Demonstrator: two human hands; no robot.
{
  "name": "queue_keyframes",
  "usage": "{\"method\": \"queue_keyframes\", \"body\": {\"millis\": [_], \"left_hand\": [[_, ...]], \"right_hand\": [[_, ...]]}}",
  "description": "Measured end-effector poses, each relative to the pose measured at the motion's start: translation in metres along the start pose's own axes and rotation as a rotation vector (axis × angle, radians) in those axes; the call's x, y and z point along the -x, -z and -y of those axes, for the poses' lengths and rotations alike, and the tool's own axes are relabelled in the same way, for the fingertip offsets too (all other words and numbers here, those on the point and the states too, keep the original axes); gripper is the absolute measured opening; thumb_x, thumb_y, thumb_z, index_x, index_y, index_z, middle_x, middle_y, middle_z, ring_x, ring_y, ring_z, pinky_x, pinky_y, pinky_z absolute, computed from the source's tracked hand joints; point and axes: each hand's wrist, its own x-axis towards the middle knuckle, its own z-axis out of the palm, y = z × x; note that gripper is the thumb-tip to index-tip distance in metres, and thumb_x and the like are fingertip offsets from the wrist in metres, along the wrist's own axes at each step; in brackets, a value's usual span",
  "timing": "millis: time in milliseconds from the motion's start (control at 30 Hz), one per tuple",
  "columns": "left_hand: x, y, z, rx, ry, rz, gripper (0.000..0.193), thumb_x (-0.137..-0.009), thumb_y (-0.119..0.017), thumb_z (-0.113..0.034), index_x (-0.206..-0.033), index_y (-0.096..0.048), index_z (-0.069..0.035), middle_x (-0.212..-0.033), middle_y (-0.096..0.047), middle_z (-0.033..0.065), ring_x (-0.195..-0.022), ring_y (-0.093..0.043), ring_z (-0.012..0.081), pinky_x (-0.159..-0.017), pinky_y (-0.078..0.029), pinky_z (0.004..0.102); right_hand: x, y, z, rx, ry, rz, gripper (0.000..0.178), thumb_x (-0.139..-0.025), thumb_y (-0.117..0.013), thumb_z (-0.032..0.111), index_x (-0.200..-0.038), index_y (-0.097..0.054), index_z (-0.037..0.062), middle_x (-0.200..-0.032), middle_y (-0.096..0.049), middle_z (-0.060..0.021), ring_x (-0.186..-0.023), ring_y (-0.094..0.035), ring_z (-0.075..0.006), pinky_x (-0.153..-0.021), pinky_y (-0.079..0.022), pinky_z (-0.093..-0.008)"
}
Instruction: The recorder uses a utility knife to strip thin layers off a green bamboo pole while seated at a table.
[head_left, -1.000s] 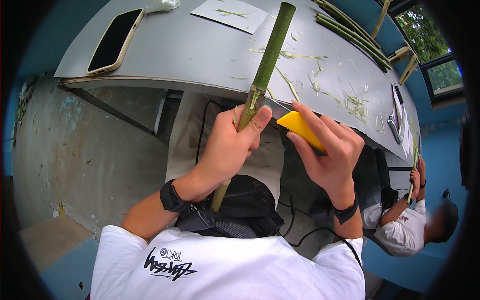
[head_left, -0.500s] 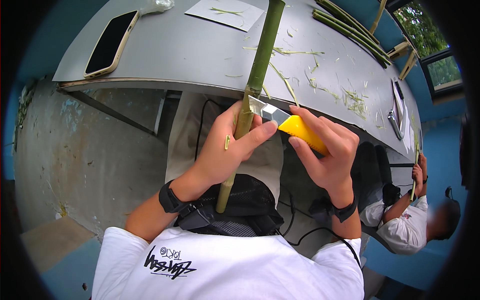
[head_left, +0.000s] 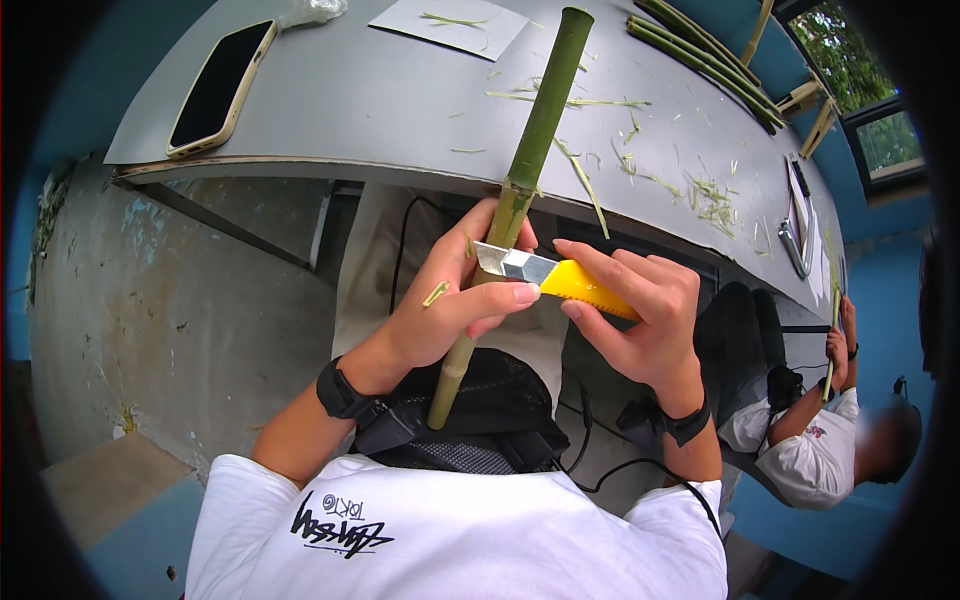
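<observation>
A bamboo stalk [head_left: 546,110] slants from my lap up over the table's near edge. Its far part is smooth green, and below the joint the skin is scraped pale. My left hand [head_left: 435,292] wraps round the stalk just below that joint, its thumb lying by the blade. In my right hand [head_left: 640,315] is a yellow utility knife [head_left: 590,290], its wide blade laid across the scraped part between my left fingers and thumb. A curled shaving [head_left: 435,293] clings to the back of my left hand.
The grey table [head_left: 330,110] bears a phone [head_left: 222,88], a white sheet [head_left: 448,26], scattered bamboo shavings [head_left: 712,203] and several green stalks [head_left: 700,60]. A metal tool [head_left: 796,248] lies near the right end. Another person [head_left: 815,450] sits at the right, holding a thin strip.
The knife blade has slid down the stalk toward me, with my right hand following. The stalk's far end has tipped a little right and nearer. My left hand still grips it.
</observation>
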Motion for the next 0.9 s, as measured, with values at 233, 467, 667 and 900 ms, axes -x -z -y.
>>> {"method": "queue_keyframes", "body": {"millis": [233,467,667,900], "left_hand": [[0.005,-0.006,0.0,-0.068,0.017,-0.028,0.067,-0.087,-0.066,-0.019,-0.147,-0.043,-0.002,-0.103,-0.051,0.0021,-0.061,-0.05,0.0055,-0.057,-0.041,0.0201],[0.009,-0.005,0.009,0.037,-0.012,0.001,0.06,-0.103,-0.06,-0.027,-0.152,-0.039,-0.002,-0.106,-0.049,0.0009,-0.063,-0.051,0.0069,-0.056,-0.04,0.0214],[0.006,-0.006,0.021,-0.048,-0.085,-0.024,0.034,-0.111,-0.055,-0.029,-0.133,-0.046,-0.005,-0.084,-0.049,-0.0034,-0.058,-0.041,0.0019,-0.052,-0.032,0.0185],[0.005,-0.006,0.021,-0.043,-0.083,-0.021,0.033,-0.109,-0.06,-0.032,-0.125,-0.046,-0.006,-0.081,-0.049,-0.0039,-0.059,-0.039,0.0005,-0.05,-0.03,0.018]], "right_hand": [[0.003,-0.004,-0.001,-0.01,0.001,-0.03,0.054,-0.076,-0.084,0.024,-0.129,-0.076,0.0196,-0.067,-0.057,-0.0001,-0.048,-0.046,-0.0172,-0.049,-0.038,-0.0314],[0.003,0.002,0.003,0.002,-0.017,0.04,0.053,-0.075,-0.082,0.017,-0.128,-0.075,0.0092,-0.069,-0.061,-0.0044,-0.052,-0.054,-0.0185,-0.053,-0.041,-0.0292],[0.006,-0.002,0.0,0.047,-0.003,-0.032,0.06,-0.076,-0.085,0.027,-0.134,-0.073,0.0219,-0.067,-0.056,0.001,-0.048,-0.045,-0.0174,-0.048,-0.038,-0.0315],[0.004,0.003,0.003,0.091,0.017,-0.028,0.058,-0.074,-0.085,0.023,-0.13,-0.075,0.0128,-0.065,-0.051,-0.0028,-0.05,-0.043,-0.0193,-0.05,-0.036,-0.0318]]}}
